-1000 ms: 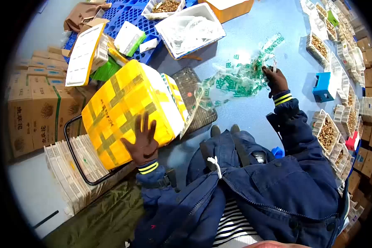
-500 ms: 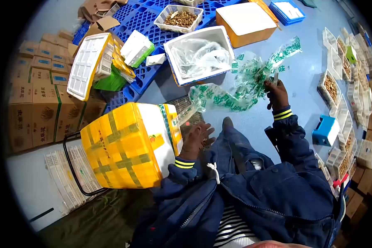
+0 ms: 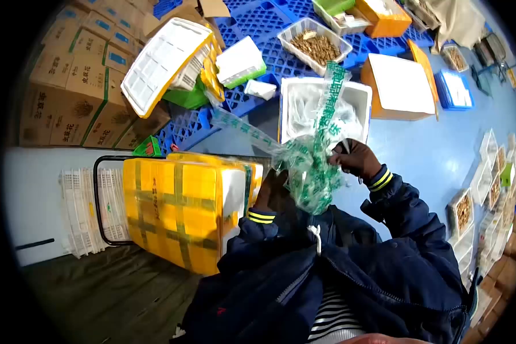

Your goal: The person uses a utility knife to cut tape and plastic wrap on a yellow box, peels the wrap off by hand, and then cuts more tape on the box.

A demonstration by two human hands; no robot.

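Note:
My right hand point(image 3: 355, 159), in a dark glove, is shut on a crumpled bunch of clear plastic tape with green print point(image 3: 311, 172), held in front of my chest. One strip of it trails up and left, another rises over the white foam box point(image 3: 358, 94). My left hand point(image 3: 271, 192), also gloved, rests by the right end of the yellow-taped foam box point(image 3: 178, 206), right beside the plastic bunch. The plastic partly hides its fingers, so its grip is unclear.
The yellow box lies on a black-framed cart point(image 3: 97, 195) over stacked white trays point(image 3: 77, 212). Behind it a blue pallet point(image 3: 252, 23) carries a basket of brown pieces point(image 3: 315, 46) and tilted white trays point(image 3: 160, 63). Cardboard cartons point(image 3: 69, 97) line the left; an orange box point(image 3: 401, 86) sits at the right.
The yellow box has been turned and set flat on the cart. My left hand slid from its top to its right end. My right hand pulled the plastic in close.

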